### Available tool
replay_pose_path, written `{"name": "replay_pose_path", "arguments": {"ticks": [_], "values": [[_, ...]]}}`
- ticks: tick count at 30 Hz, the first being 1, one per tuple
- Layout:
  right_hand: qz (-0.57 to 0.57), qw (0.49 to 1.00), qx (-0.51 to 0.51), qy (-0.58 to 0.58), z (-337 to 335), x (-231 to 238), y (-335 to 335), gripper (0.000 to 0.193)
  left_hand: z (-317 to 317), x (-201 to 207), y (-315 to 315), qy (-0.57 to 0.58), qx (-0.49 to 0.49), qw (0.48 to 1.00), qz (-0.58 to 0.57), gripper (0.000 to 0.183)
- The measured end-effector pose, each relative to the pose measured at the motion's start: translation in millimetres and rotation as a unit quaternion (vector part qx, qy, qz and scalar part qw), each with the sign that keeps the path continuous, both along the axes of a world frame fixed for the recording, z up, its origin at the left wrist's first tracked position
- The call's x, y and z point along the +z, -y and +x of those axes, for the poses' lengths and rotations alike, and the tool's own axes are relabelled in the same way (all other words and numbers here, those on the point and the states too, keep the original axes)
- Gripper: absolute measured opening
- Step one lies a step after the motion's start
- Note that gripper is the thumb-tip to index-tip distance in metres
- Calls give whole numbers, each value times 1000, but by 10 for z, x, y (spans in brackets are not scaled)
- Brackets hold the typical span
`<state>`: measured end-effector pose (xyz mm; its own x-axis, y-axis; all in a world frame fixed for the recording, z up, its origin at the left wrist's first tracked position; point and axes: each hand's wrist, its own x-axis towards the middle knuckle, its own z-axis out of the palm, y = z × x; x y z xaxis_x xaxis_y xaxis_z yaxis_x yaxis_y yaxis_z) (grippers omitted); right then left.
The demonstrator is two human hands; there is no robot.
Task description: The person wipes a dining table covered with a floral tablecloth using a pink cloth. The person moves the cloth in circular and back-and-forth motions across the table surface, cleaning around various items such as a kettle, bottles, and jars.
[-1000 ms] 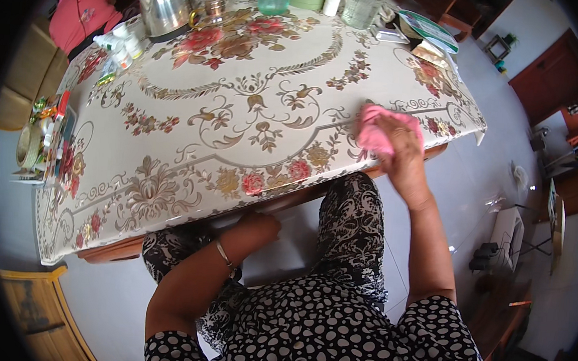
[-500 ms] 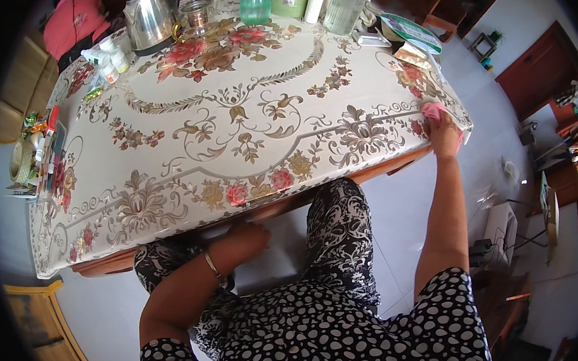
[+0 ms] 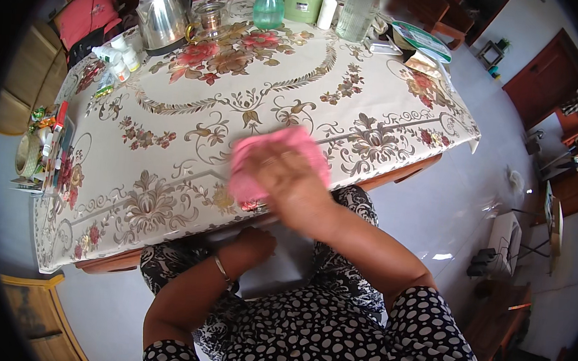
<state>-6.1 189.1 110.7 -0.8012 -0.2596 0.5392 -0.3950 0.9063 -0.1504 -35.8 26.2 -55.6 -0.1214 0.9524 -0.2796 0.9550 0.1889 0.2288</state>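
Note:
My right hand [image 3: 289,184] lies over a pink cloth [image 3: 312,150], pressing it onto the flowered tablecloth [image 3: 183,156] near the table's front edge, about the middle. Its fingers are smeared by motion, and the palm hides part of the cloth. My left hand [image 3: 252,246] is curled into a fist over my lap, just below the table edge, with a bangle on the wrist. Nothing shows in that fist.
Along the far side stand a steel kettle [image 3: 163,21], a glass pot [image 3: 211,19], a green spray bottle [image 3: 269,8], a green container [image 3: 303,0] and a clear pitcher [image 3: 358,14]. Small white bottles [image 3: 120,58] stand at the left. A person in pink [image 3: 89,15] is beyond.
My right hand has swept the pink cloth from the table's right corner to the front middle, and the cloth is now spread flatter. My left hand has stayed nearly in place.

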Motion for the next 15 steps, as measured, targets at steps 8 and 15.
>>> {"name": "replay_pose_path", "arguments": {"ticks": [8,15], "values": [[-13,998,64,4,-789,-78,-682,49,25,155,-134,3,-5,1000,-30,21],[30,973,-225,29,-1078,-141,-2440,39,14,268,-212,57,-4,994,-89,20]]}}
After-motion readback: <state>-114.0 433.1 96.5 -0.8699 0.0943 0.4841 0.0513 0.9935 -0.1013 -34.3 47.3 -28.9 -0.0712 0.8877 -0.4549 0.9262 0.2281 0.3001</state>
